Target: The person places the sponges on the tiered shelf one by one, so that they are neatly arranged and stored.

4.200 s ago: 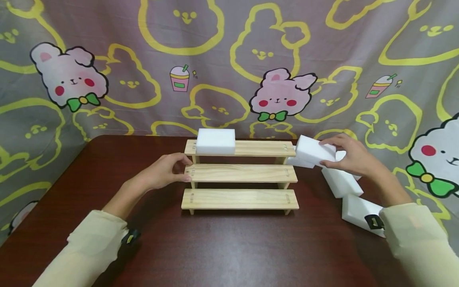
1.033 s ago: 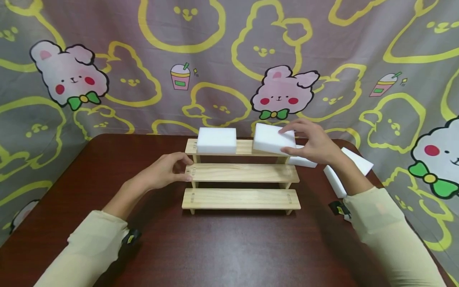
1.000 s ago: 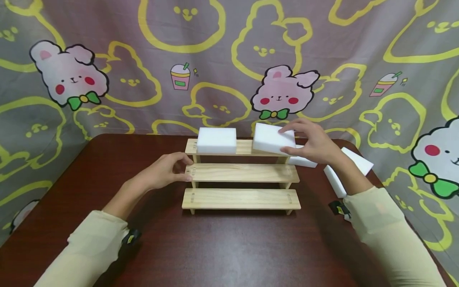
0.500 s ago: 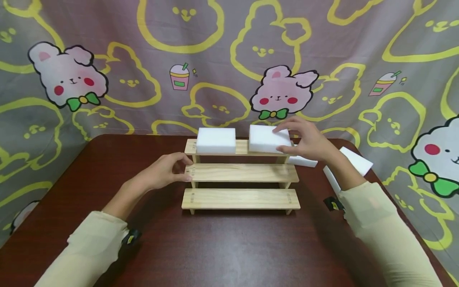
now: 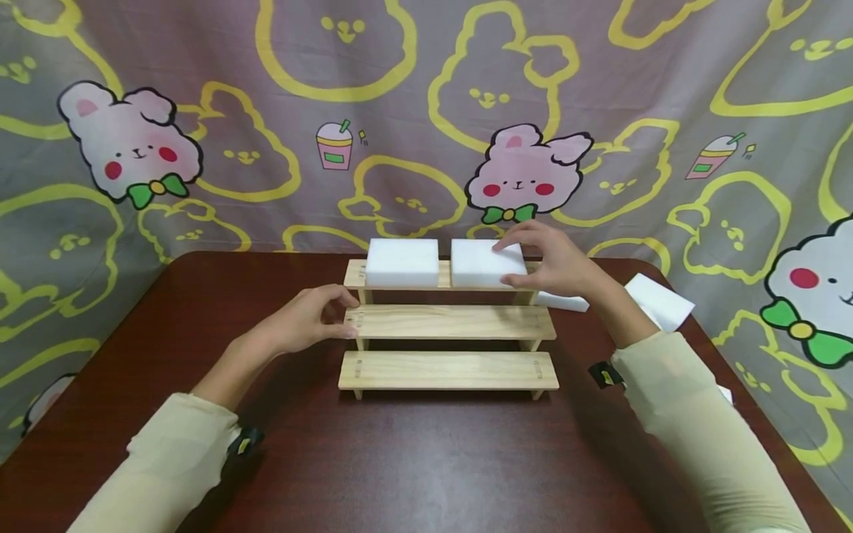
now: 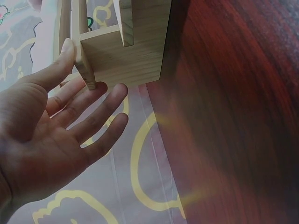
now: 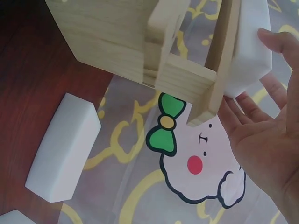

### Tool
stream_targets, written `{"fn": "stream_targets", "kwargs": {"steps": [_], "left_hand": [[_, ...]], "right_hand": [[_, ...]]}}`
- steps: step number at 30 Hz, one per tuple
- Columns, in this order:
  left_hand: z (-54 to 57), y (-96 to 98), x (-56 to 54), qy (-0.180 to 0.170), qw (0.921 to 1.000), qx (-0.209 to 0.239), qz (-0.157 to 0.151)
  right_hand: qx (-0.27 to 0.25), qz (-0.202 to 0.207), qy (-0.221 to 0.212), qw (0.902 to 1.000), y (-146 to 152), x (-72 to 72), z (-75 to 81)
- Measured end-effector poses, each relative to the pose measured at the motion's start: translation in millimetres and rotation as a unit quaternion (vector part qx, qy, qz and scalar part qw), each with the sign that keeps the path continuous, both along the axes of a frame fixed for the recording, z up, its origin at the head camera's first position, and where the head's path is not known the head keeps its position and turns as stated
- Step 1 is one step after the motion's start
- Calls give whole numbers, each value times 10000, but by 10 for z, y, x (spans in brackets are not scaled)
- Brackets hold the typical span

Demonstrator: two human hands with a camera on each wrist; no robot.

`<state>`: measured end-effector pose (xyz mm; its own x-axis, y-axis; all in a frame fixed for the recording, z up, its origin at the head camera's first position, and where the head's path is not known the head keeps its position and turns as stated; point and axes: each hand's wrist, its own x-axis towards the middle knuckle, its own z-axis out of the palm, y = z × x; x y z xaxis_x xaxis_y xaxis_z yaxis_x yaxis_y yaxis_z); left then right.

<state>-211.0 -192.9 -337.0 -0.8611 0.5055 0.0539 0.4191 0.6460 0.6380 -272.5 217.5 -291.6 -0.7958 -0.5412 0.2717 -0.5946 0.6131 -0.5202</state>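
Note:
A three-tier wooden display rack (image 5: 449,322) stands on the table, its boards rising toward the back. On the left of its top board lies a white foam block (image 5: 402,260). My right hand (image 5: 556,260) grips a second white foam block (image 5: 481,263) by its right end, thumb in front and fingers behind. That block sits flat on the top board, a narrow gap from the first. My left hand (image 5: 303,322) pinches the left end of the middle board; in the left wrist view the thumb (image 6: 68,49) lies on one side of it, fingertips on the other.
More white foam blocks lie on the table at the right: one (image 5: 563,301) behind the rack's right end, another (image 5: 658,302) beyond my right forearm, and one partly hidden by the sleeve (image 5: 725,394). A patterned curtain (image 5: 413,111) hangs behind the dark red table (image 5: 426,459).
My right hand has brought the second block from the pile at the right to the top board and slid it left, its tilt now level. The left hand has stayed in place.

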Motion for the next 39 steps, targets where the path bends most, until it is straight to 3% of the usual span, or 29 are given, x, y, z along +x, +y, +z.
{"fn": "stream_targets", "kwargs": {"steps": [14,34,39], "left_hand": [[8,2,3,9,10000,2,10],[-4,11,0,17,10000,-24,44],[4,10,5,11,10000,-51,43]], "right_hand": [[-100,-9,-293,9995,0,2,-32],[-18,58,-136,9999,40,6,4],[-250,128,-235,9993,151,54,34]]}}
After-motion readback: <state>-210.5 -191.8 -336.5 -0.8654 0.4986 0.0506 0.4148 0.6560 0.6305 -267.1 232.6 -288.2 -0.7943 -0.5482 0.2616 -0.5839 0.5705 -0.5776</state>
